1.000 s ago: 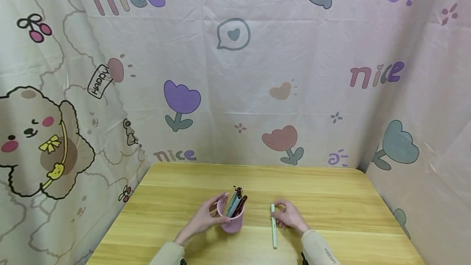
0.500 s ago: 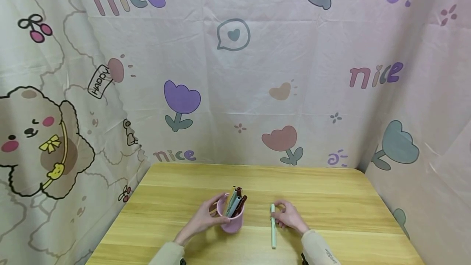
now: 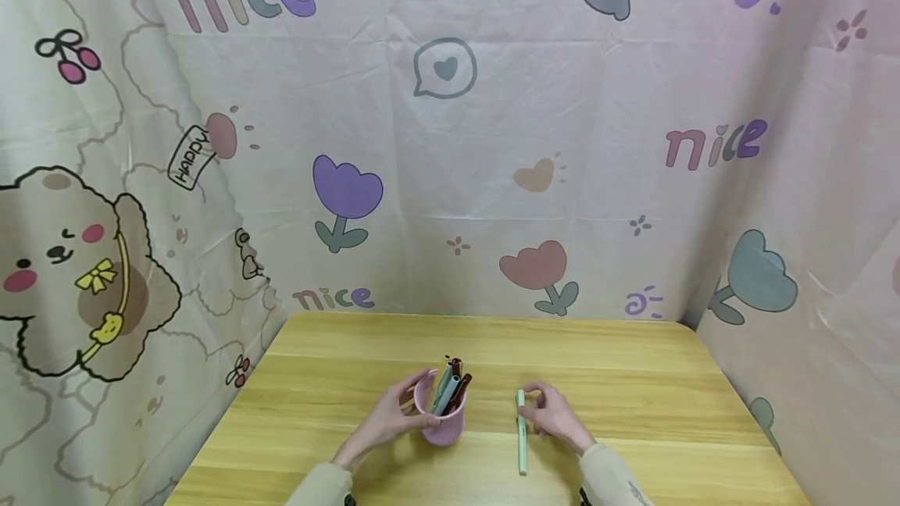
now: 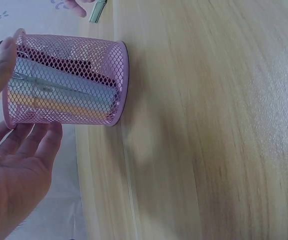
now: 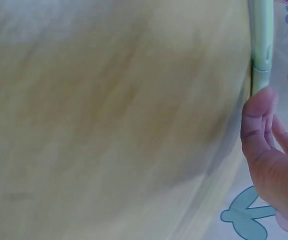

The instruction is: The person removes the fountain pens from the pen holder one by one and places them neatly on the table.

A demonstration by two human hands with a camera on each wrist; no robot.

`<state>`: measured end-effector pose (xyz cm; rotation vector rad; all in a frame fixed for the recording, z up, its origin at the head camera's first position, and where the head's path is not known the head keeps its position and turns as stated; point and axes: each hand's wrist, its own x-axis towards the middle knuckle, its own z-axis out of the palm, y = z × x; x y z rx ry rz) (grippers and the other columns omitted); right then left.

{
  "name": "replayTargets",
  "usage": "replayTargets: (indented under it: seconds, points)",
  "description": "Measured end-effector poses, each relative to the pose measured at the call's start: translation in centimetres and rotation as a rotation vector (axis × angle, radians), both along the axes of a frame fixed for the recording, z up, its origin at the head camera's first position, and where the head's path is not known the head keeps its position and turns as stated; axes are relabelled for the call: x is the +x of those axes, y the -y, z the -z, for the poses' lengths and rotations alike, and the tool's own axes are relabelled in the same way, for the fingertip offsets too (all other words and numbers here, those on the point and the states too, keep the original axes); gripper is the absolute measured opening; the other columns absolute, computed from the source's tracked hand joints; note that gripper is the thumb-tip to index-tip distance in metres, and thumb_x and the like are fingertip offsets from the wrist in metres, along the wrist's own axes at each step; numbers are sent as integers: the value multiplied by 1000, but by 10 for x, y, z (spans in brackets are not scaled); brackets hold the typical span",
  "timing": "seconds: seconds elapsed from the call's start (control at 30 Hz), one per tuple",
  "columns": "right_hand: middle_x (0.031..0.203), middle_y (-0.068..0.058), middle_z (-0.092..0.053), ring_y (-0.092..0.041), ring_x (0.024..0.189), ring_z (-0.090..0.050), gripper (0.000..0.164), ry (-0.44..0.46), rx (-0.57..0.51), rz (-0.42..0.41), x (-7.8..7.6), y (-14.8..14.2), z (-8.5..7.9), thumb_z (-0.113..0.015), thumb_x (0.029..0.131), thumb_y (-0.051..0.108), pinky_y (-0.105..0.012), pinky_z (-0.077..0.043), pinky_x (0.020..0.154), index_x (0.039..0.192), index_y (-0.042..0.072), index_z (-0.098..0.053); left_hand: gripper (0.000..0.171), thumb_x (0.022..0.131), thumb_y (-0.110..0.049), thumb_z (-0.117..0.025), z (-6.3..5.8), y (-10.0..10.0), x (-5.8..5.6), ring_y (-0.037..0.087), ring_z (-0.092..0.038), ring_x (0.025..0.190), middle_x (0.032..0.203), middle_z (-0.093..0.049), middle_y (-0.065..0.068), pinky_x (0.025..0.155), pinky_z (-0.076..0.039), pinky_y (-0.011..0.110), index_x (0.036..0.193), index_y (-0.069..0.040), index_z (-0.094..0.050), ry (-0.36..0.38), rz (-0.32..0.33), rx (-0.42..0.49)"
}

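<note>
My left hand (image 3: pixel 387 418) grips a pink mesh pen holder (image 3: pixel 443 432) near its rim, thumb on one side and fingers on the other. Through the mesh in the left wrist view, several pens (image 4: pixel 66 82) show, pale blue, dark brown and orange-yellow. The holder stands upright on the table. To its right a pale green pen (image 3: pixel 523 447) lies lengthwise on the wood. My right hand (image 3: pixel 555 415) is at the pen's far end. In the right wrist view one fingertip (image 5: pixel 261 102) meets the pen, while the other fingers are spread apart from it.
The wooden table (image 3: pixel 337 342) has a rounded far edge, with a printed curtain (image 3: pixel 450 147) hanging behind it and along both sides. Pen tops (image 3: pixel 453 381) stick out above the holder's rim.
The pale green pen's near end has swung slightly left, so it lies straighter. My right hand's fingers have loosened a little at its far end. The left hand and holder stay put.
</note>
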<state>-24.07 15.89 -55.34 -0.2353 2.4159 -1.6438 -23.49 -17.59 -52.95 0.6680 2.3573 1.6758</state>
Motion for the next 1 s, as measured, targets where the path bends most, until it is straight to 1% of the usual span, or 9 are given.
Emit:
replayTargets:
  seconds: [0.1,0.23,0.33,0.43,0.53,0.8,0.9,1.0]
  points:
    - [88,-6,-55,-13,65,-55,47,-23,9,30,1,3,-3,-70,90,8,-15,-48,49,129,-9,-50,93,82,-15,-83,-1,0,0,56,-38,140,156,-32,35,114,-44,55,153,9,-28,0,1,3]
    - [95,-9,-56,-17,77,-56,41,-87,32,66,3,9,-7,-72,88,11,-17,-50,58,122,-6,-56,93,82,-15,-82,-2,1,1,57,-37,141,157,-31,36,114,-43,57,153,10,-27,2,5,0]
    - [96,-12,-58,-15,77,-54,39,-136,30,85,5,13,-12,-74,88,13,-17,-48,60,119,-5,-60,93,82,-16,-82,-2,1,1,57,-37,141,157,-31,36,114,-42,59,153,9,-27,-2,2,-11]
    - [97,-13,-58,-10,72,-51,36,-166,14,90,6,17,-18,-74,88,12,-15,-44,57,117,-4,-61,94,82,-16,-82,-2,0,1,57,-37,140,157,-31,35,114,-42,59,153,10,-27,-1,0,-13]
    - [98,-13,-59,-8,70,-50,35,-184,6,78,8,20,-23,-74,88,11,-15,-43,57,117,-4,-62,94,82,-14,-82,-4,0,1,58,-37,140,157,-31,36,114,-42,59,153,10,-26,1,5,-3]
    - [100,-13,-60,-6,72,-53,30,-213,0,42,10,30,-35,-74,89,14,-15,-48,60,115,4,-64,93,83,-12,-82,-6,-1,3,57,-37,141,157,-31,36,114,-42,59,153,11,-26,9,9,7]
    - [100,-15,-61,-6,72,-55,31,-252,-28,1,12,35,-40,-74,89,15,-14,-50,60,117,4,-65,93,83,-13,-82,-5,-1,3,57,-37,141,157,-31,36,115,-42,59,153,10,-26,10,2,0]
    - [100,-16,-63,-4,73,-55,31,-319,-61,-46,13,40,-44,-73,89,13,-14,-52,61,118,3,-65,93,82,-14,-82,-4,-1,3,57,-37,141,157,-31,36,115,-42,59,153,10,-26,10,-4,-5]
